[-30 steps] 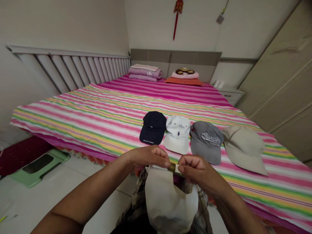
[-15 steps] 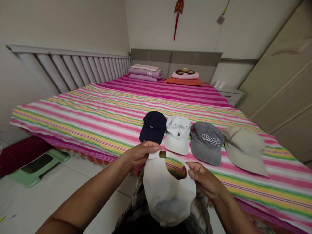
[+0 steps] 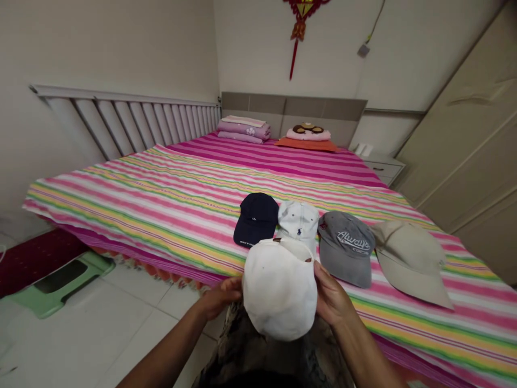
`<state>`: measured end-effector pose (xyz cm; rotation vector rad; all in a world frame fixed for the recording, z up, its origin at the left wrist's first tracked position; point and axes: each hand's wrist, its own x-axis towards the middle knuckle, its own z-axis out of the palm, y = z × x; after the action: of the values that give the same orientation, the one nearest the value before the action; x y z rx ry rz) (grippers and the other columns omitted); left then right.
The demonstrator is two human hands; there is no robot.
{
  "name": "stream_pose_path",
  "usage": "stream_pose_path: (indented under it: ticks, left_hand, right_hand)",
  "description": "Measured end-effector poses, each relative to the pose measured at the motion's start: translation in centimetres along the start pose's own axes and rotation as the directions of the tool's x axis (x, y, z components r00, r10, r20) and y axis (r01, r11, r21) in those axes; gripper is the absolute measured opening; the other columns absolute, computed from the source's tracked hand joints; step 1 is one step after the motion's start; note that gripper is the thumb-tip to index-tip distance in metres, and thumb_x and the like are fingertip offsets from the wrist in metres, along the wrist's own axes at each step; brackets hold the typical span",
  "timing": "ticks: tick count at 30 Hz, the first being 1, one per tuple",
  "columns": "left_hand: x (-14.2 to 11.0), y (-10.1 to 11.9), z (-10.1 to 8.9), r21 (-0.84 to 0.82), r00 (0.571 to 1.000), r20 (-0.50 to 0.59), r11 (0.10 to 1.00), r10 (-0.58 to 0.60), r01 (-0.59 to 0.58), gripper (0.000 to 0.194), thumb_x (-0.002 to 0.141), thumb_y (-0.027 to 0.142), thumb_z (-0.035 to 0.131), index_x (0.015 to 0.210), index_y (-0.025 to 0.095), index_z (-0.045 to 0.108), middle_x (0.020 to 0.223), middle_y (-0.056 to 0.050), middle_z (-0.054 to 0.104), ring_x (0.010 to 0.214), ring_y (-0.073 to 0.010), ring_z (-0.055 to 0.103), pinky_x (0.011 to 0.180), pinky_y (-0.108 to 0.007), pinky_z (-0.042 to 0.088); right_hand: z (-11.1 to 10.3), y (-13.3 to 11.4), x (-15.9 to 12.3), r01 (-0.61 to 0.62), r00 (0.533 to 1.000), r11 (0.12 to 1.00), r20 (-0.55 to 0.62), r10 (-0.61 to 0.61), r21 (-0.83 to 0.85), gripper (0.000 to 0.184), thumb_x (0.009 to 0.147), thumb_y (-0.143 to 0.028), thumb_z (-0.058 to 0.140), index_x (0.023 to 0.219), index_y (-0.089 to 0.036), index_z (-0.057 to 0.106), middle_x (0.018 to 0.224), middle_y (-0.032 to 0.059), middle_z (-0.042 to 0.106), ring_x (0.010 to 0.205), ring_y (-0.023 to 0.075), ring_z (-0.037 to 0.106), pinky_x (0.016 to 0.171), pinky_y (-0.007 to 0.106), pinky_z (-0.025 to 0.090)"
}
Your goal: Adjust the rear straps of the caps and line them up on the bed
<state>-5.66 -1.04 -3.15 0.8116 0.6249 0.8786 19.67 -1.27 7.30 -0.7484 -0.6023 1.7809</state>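
Between my hands is a white baseball cap [image 3: 280,293], its crown facing me and its back opening at the top. My right hand [image 3: 332,295] grips the cap's right side, the thumb along the edge near the opening. At the left side, my left hand [image 3: 221,297] holds the cap with fingertips partly hidden behind it. Beyond it on the bed lie a navy cap [image 3: 258,215], a second white cap [image 3: 298,216] with a small dark logo, a grey cap [image 3: 346,248] with "Always" lettering, and a beige cap [image 3: 414,258]. The held cap covers part of the second white one.
The caps lie in a row along the near edge of a bed with a striped sheet [image 3: 161,199]. Folded bedding [image 3: 244,129] and a pillow stack [image 3: 309,137] are by the headboard [image 3: 262,105]. A green plastic stool [image 3: 76,280] stands on the floor at left.
The held white cap has tipped so its crown faces me and its back opening has narrowed from view. My left hand has moved down from the strap to the cap's left side.
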Motion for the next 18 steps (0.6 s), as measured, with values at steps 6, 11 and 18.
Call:
stream_pose_path:
  ticks: [6,11,18]
  left_hand:
    - [-0.9,-2.9,0.0,-0.112,0.994,-0.094,0.991,0.058,-0.068,0.033,0.064,0.026,0.07,0.096,0.017,0.066,0.084,-0.006,0.069,0.078,-0.0204,0.064,0.073,-0.029,0.048]
    - [-2.5,-2.9,-1.3,-0.279,0.958,-0.272,0.945,0.093,-0.171,0.024,0.066,0.022,0.069,0.089,0.024,0.068,0.082,0.0,0.07,0.078,-0.0182,0.065,0.075,-0.027,0.05]
    - [-2.1,0.3,-6.8,-0.425,0.945,-0.241,0.851,0.221,-0.308,0.028,0.076,0.018,0.058,0.102,0.025,0.065,0.091,-0.001,0.071,0.09,-0.0185,0.064,0.083,-0.027,0.05]
  right_hand:
    - [0.4,0.3,0.9,0.008,1.0,0.999,-0.015,-0.008,-0.038,0.024,0.064,-0.036,0.072,0.083,-0.023,0.067,0.08,0.0039,0.072,0.085,0.025,0.064,0.08,0.041,0.046]
    - [1.0,1.6,0.6,-0.006,0.996,1.0,0.091,0.008,-0.028,0.031,0.069,-0.04,0.067,0.096,-0.024,0.066,0.092,0.0055,0.07,0.093,0.0253,0.061,0.083,0.04,0.044]
    - [-0.2,5.1,0.0,-0.175,0.978,0.984,0.121,0.168,0.044,0.033,0.07,-0.045,0.066,0.092,-0.02,0.067,0.089,0.0069,0.069,0.085,0.0196,0.062,0.075,0.031,0.045]
